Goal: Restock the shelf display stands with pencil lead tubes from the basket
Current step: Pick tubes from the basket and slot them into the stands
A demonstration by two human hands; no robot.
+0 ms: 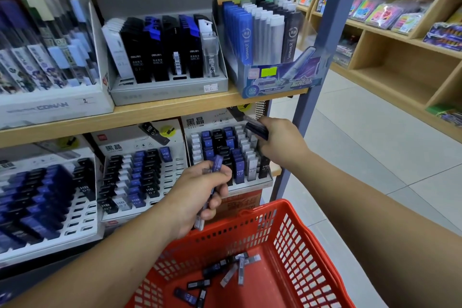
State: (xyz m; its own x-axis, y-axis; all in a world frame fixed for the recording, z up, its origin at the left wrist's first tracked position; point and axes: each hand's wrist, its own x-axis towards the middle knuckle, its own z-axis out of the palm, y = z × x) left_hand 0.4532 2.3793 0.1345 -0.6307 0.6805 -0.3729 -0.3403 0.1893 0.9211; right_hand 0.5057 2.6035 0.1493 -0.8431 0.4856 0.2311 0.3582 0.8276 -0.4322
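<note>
Head view looked down at a stationery shelf, with both my bare arms reaching forward.

My left hand (197, 195) hovered in front of the lower shelf, just above the far rim of a red basket (295, 240). Its fingers were curled round a small bundle of lead tubes. One blue tube (217, 163) stuck up past my thumb, and clear ends poked out below my palm.

My right hand (282, 144) was higher and further right, at the right edge of the right stand (252, 184). Its fingers pinched a few dark tubes (256, 129), held roughly level over the stand's back rows. That stand was nearly full of blue, black and clear tubes marked HB 0.7.

Beside it on the same shelf stood a middle stand (175, 170) with bare white slots along its right side and front. A left stand (80, 210), with tubes marked HB 0.5, had bare slots at its front.

A scatter of loose tubes (232, 271), dark and clear, lay flat on the basket floor, near its middle and front.

On the upper shelf (175, 110) sat three more boxes of lead tubes. To the right lay a pale tiled floor (350, 132), and wooden shelving (390, 57) with bright packets stood beyond it.
</note>
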